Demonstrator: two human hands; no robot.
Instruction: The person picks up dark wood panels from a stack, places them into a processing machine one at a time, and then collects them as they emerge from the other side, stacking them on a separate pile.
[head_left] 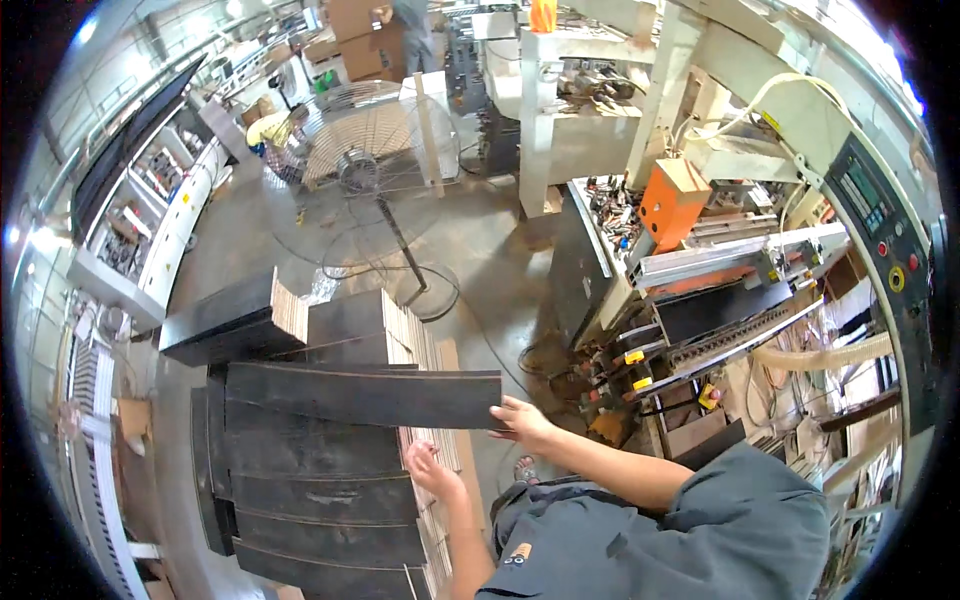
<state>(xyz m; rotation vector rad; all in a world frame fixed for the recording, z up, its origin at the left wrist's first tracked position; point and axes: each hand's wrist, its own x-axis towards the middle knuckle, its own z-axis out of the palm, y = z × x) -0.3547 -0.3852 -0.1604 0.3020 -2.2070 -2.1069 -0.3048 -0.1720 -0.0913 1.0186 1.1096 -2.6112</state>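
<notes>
A long black board point(370, 394) lies lengthwise across the top of a stack of similar black boards point(320, 455) with pale cut edges. Its right end is pinched in my right hand point(524, 421), thumb on top and fingers at the corner. Just below that board, by the stack's right edge, my left hand point(434, 470) is loosely bent with nothing visible in it. Another pile of black boards point(225, 320) sits at the far left of the stack.
A large pedestal fan point(358, 172) stands beyond the stack, its cable trailing on the floor. On my right is a machine with an orange box point(674, 203), a black board point(722, 312) on its bed and a control panel point(872, 205). People are farther back.
</notes>
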